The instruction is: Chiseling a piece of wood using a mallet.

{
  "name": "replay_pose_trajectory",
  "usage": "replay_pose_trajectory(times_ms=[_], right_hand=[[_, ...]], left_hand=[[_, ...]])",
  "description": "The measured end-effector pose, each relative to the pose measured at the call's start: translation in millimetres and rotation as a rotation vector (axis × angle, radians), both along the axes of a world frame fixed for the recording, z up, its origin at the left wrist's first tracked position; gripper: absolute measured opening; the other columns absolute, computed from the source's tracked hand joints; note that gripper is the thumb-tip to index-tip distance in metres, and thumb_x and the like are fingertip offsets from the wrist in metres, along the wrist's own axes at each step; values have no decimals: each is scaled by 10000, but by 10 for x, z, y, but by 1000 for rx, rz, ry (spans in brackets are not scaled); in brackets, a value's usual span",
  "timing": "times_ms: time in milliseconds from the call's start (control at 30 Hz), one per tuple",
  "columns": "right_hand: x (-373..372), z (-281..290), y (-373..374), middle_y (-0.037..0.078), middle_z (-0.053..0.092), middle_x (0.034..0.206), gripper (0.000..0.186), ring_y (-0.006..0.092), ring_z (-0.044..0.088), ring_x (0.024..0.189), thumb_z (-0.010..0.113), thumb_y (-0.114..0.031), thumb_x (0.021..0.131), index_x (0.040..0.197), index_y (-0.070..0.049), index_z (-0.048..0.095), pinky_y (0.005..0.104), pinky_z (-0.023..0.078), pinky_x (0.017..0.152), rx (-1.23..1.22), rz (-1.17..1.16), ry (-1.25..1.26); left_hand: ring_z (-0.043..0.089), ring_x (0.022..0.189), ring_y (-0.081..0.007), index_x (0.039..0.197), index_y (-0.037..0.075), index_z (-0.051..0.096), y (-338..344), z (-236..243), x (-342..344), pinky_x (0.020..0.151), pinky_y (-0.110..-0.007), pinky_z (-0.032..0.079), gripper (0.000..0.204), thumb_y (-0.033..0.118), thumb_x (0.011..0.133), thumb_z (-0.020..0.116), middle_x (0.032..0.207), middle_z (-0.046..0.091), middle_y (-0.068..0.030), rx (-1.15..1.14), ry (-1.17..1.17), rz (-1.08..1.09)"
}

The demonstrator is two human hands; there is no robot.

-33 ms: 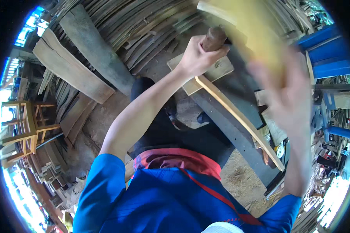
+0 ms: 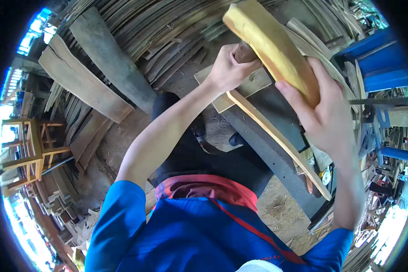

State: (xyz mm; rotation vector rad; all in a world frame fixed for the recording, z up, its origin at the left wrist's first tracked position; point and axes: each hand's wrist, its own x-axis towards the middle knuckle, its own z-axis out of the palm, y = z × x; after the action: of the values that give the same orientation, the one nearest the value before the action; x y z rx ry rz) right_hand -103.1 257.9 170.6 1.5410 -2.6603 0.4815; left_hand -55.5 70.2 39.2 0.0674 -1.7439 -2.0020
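My left hand (image 2: 229,70) is closed round a dark brown, round-ended wooden handle (image 2: 245,53); whatever continues below the fist is hidden. My right hand (image 2: 328,111) grips one end of a thick yellow wooden block (image 2: 276,47), thumb on one side and fingers on the other. The block slants up and left, with its side against or just over the handle's top; I cannot tell whether they touch. Under the hands, a long, narrow, slightly curved wooden strip (image 2: 283,140) lies along a dark bench (image 2: 258,145). A pale flat board (image 2: 223,102) is at its far end.
Stacked planks (image 2: 172,27) fill the far side. Two wide boards, one pale (image 2: 84,79) and one grey (image 2: 111,50), lean at the left, above a wooden chair frame (image 2: 29,147). At the right are blue metalwork (image 2: 385,63) and a brown-handled tool (image 2: 308,185) beside the strip.
The yellow block, blurred and higher over the bench before, has come down and left toward the handle and now shows sharply. My left hand has barely moved.
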Motion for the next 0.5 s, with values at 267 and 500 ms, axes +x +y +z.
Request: replay_pose_trajectory(times_ms=[267,500], right_hand=[[0,-79,-25,171,673,919,456,250,660,790,647,-320,928,1196,35,549,351,508,706,-45,16,-105],[18,-43,-11,151,673,914,455,204,648,771,589,-358,958,1204,25,558,294,492,688,-429,37,-96]], left_hand=[[551,719,-56,873,10,643,-39,-39,2,650,-256,457,164,150,844,723,767,637,6,-15,15,-14],[500,671,-52,953,-7,668,-26,-36,-12,613,-251,431,154,105,853,704,742,602,27,-134,-88,38]])
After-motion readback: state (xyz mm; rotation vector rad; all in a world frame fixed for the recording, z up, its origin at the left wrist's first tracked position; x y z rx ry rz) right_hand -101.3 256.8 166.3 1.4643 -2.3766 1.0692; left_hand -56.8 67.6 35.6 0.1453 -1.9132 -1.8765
